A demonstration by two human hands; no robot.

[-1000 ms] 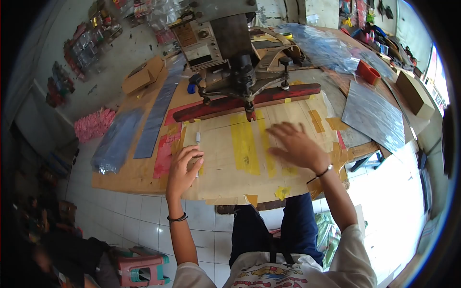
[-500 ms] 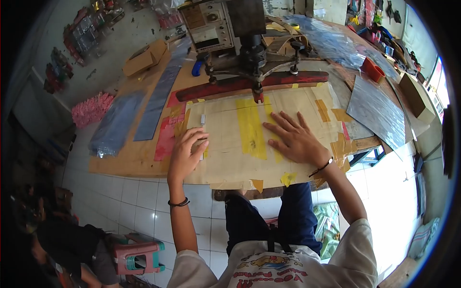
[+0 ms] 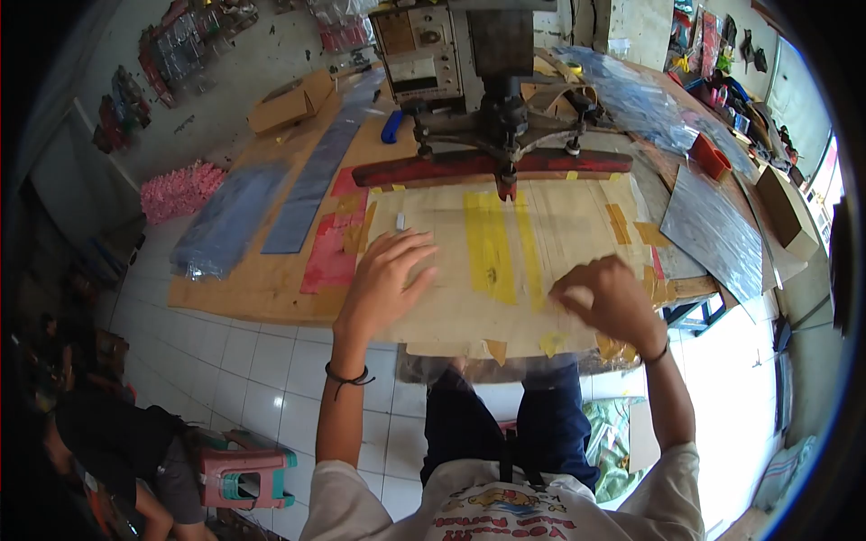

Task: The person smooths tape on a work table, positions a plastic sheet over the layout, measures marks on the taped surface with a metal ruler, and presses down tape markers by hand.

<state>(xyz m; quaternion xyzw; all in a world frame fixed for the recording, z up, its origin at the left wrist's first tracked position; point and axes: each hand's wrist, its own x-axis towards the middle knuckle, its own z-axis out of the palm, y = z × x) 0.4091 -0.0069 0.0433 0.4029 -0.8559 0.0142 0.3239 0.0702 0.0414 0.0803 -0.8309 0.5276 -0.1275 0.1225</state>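
My left hand (image 3: 388, 278) is open over the left side of the board (image 3: 442, 316), its fingers stretched out and slightly apart. Above the board's right side, my right hand (image 3: 609, 305) is curled, thumb and forefinger drawn together; whatever they may hold is too small or blurred to make out. Yellow tape strips (image 3: 490, 261) run down the middle of the tan-covered board. A small white piece (image 3: 400, 220) lies just beyond my left fingertips. Past the board's far edge stands a press head with a red bar (image 3: 433, 171).
Bluish plastic sheets (image 3: 230, 216) lie at the left, and a clear sheet (image 3: 713, 234) at the right. A control box (image 3: 419, 54) stands behind. Farther right are a red container (image 3: 710, 158) and a cardboard box (image 3: 787, 212). Another person (image 3: 117, 451) bends near a stool (image 3: 244, 478).
Both hands have come up off the board. My right hand went from spread flat to curled and moved toward me and right; my left shifted slightly right. The view also shifted.
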